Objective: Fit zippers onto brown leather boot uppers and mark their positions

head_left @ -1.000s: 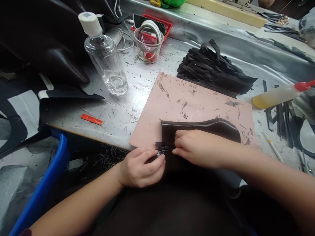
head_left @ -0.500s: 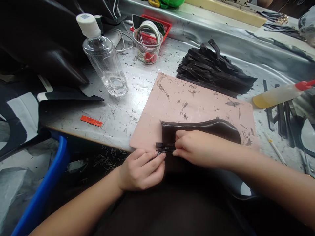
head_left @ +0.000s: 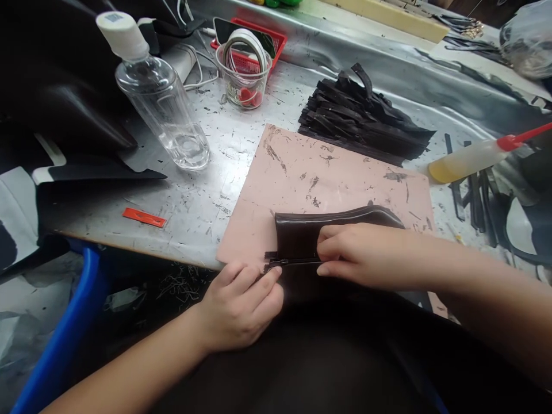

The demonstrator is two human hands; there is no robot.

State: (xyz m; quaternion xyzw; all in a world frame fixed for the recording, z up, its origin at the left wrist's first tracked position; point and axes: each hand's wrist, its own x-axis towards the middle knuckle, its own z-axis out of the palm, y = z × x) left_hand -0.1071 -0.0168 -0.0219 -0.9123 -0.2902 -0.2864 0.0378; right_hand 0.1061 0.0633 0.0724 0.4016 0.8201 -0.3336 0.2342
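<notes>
A dark brown leather piece (head_left: 297, 233), shaped like a boot upper, lies at the front edge of a pink board (head_left: 293, 164). Along its near side runs a black zipper (head_left: 272, 263), whose tape ends stick out past the leather on the left. My left hand (head_left: 244, 307) is closed, its fingertips pinching the zipper's left end. Farther right, my right hand (head_left: 356, 253) is also closed, thumb and fingers pinched at the zipper line and leather edge. Its forearm and hand cover the leather's right part.
Black zipper strips (head_left: 362, 123) are heaped behind the board. A clear bottle (head_left: 166, 115) and a plastic cup (head_left: 245, 86) holding tape stand at the left back. At right lies a glue bottle (head_left: 468, 161). An orange strip (head_left: 144, 217) lies near the table edge, above a blue bin (head_left: 69, 333).
The view has shifted, so the table things sit farther left. My right hand has slid right along the zipper, widening the gap from my left hand. The zipper's left end shows more.
</notes>
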